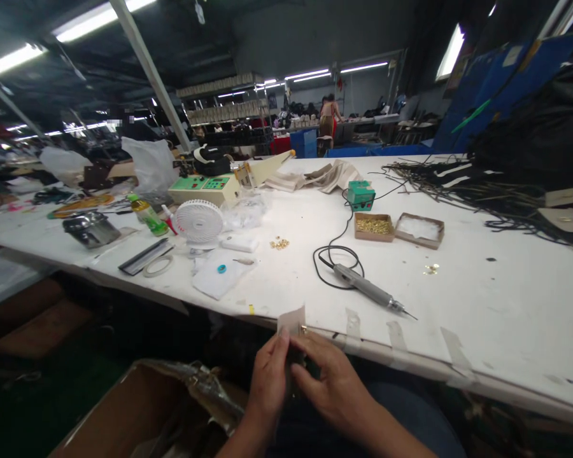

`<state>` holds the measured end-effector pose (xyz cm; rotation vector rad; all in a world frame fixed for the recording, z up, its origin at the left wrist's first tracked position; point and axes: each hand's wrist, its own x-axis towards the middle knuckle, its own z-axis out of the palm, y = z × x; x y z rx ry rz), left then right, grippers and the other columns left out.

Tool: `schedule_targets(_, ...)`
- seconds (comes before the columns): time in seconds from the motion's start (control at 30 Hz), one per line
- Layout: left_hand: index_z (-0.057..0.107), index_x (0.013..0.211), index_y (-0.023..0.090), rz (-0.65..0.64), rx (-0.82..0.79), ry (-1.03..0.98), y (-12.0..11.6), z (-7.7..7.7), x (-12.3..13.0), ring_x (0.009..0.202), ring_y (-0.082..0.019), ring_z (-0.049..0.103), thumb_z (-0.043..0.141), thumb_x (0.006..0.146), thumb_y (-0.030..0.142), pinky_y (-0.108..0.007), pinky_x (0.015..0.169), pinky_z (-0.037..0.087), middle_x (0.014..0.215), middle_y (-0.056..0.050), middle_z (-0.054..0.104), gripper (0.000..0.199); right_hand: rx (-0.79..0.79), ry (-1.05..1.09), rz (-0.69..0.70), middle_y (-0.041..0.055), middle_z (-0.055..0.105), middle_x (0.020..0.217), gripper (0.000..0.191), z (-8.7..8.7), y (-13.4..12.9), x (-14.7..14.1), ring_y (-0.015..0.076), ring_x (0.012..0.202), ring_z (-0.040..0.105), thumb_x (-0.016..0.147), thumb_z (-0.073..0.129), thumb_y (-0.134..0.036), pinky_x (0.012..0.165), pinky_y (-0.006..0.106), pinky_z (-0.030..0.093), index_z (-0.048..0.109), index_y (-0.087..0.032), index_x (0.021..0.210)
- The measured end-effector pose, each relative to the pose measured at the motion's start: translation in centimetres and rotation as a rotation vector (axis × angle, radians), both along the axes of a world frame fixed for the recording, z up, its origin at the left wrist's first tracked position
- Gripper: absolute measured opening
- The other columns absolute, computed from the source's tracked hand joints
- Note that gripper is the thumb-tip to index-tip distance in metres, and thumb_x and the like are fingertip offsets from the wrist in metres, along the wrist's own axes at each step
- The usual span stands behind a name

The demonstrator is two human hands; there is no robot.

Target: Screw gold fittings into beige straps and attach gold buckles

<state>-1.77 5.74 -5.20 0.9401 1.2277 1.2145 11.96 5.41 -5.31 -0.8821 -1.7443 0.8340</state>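
With twelve o'clock taken straight ahead of the two hands, a small cardboard box [374, 237] stands on the white tabletop [506, 318] at one o'clock, and it is filled with many small gold-coloured metal pieces [373, 226]. Just beside it, nearer to two o'clock, is a shallow cardboard tray [418, 243], which contains some whitish material [417, 227], too unclear to name. At ten o'clock there is a shiny metal pot [90, 230], whose inside is hidden, and near it a tilted plastic bottle [148, 215] with a green cap and yellowish liquid. Between eight and nine o'clock, below the tabletop, a large open carton [109, 407] has clear plastic [210, 388] at its rim; its inside is too dark to tell. A loose gold-coloured heap [280, 243] lies at twelve o'clock, and a grey corded electric screwdriver [370, 289] lies at two o'clock. The left hand [270, 369] is closed on a beige strip [291, 320], with the thumb pressed on its face, at the near edge of the tabletop. A small gold-coloured fitting [304, 329] shows at the strip's three o'clock edge. The right hand [329, 375] is half curled close against the left one, its index finger and thumb a little apart; whether it also grips the strip, I cannot tell.
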Motion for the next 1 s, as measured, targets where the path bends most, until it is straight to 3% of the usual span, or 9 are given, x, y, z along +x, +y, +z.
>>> schedule_targets(0.07, 0.082, 0.105, 0.011, 0.039, -0.078, -0.117, -0.4, 0.5, 0.1, 0.096, -0.031, 0.075, 0.076, 0.086, 0.059, -0.036, 0.087, 0.058, 0.101, -0.014, 0.082, 0.053, -0.048, 0.050, 0.008, 0.0010, 0.077, 0.099, 0.036, 0.6, -0.2, 1.0, 0.0205, 0.088, 0.073, 0.089, 0.066, -0.006, 0.081, 0.031, 0.061, 0.076, -0.031, 0.113)
schedule_targets(0.13, 0.081, 0.110, 0.012, 0.038, -0.147, -0.232, -0.6, 1.1, 0.3, 0.093, -0.029, 0.076, 0.079, 0.085, 0.054, -0.036, 0.084, 0.059, 0.099, -0.013, 0.082, 0.049, -0.025, 0.086, -0.116, 0.0009, 0.075, 0.092, 0.021, 0.8, -0.1, 2.3, 0.0181, 0.080, 0.071, 0.092, 0.067, -0.011, 0.073, 0.028, 0.059, 0.077, -0.027, 0.103)
schedule_targets(0.2, 0.079, 0.115, 0.012, 0.023, -0.183, -0.319, -0.7, 1.9, 0.7, 0.092, -0.029, 0.077, 0.080, 0.085, 0.050, -0.036, 0.083, 0.060, 0.099, -0.013, 0.082, 0.049, 0.036, 0.066, -0.242, 0.0025, 0.073, 0.093, 0.016, 0.9, 0.3, 3.5, 0.0174, 0.080, 0.068, 0.093, 0.069, -0.015, 0.071, 0.028, 0.056, 0.076, -0.025, 0.104)
schedule_targets(0.27, 0.078, 0.118, 0.011, -0.003, -0.183, -0.352, -0.7, 2.6, 1.1, 0.092, -0.030, 0.077, 0.079, 0.086, 0.050, -0.037, 0.083, 0.061, 0.099, -0.014, 0.082, 0.051, 0.061, 0.009, -0.275, 0.0031, 0.071, 0.094, 0.016, 1.0, 0.7, 4.4, 0.0175, 0.080, 0.066, 0.092, 0.073, -0.018, 0.070, 0.029, 0.054, 0.075, -0.024, 0.106)
schedule_targets(0.5, 0.079, 0.121, 0.015, -0.121, -0.085, -0.127, -1.3, 3.0, 1.5, 0.098, -0.030, 0.075, 0.068, 0.094, 0.056, -0.036, 0.091, 0.058, 0.104, -0.012, 0.082, 0.051, -0.076, -0.102, -0.304, -0.0002, 0.070, 0.083, 0.003, 1.6, 1.0, 4.5, 0.0169, 0.073, 0.065, 0.090, 0.076, -0.025, 0.068, 0.030, 0.052, 0.075, -0.024, 0.093)
schedule_targets(0.77, 0.081, 0.115, 0.018, -0.085, -0.008, 0.005, -1.5, 3.9, 1.6, 0.102, -0.032, 0.073, 0.064, 0.094, 0.062, -0.036, 0.090, 0.058, 0.099, -0.009, 0.082, 0.051, 0.266, -0.102, -0.321, 0.0037, 0.076, 0.090, 0.013, 1.9, 1.0, 3.9, 0.0186, 0.080, 0.070, 0.095, 0.070, -0.015, 0.073, 0.032, 0.055, 0.073, -0.024, 0.104)
schedule_targets(1.0, 0.081, 0.113, 0.016, -0.066, -0.033, -0.020, -1.2, 3.7, 1.8, 0.099, -0.030, 0.073, 0.069, 0.090, 0.064, -0.032, 0.083, 0.058, 0.102, -0.009, 0.082, 0.054, 0.276, -0.132, -0.274, 0.0032, 0.076, 0.091, 0.012, 1.8, 1.4, 4.3, 0.0186, 0.081, 0.070, 0.096, 0.073, -0.017, 0.073, 0.032, 0.056, 0.074, -0.024, 0.105)
